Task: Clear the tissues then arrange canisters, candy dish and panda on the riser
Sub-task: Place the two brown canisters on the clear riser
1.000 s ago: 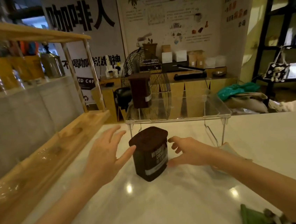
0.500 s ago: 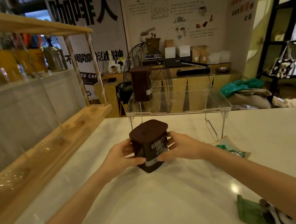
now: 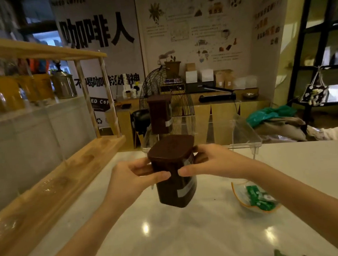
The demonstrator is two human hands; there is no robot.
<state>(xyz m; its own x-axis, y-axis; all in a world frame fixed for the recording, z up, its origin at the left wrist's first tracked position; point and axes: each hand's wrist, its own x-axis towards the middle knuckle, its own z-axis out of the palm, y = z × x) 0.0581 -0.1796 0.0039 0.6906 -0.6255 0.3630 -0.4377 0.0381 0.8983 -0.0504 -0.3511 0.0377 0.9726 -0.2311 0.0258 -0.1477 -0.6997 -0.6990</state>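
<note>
Canister: dark brown, squarish with rounded corners, matching lid seated, pale label low on its right face; print blurred, unreadable. It is lifted off the table, tilted slightly, base clear of the surface. Left hand and right hand hold it from either side just below the lid, each grip closed on the canister, thumbs nearly meeting on the near face.

Beyond the canister stands a clear riser at the far table edge. A second canister of the same kind sits upright on the riser's left end; the deck to its right is open. To the right of the held canister, on the table, lies a dish with an orange rim holding green-wrapped sweets. A wooden rack borders the table to the canister's left.

Table is pale, glossy, showing lamp reflections. Room dim; posters with large characters on the far wall.
</note>
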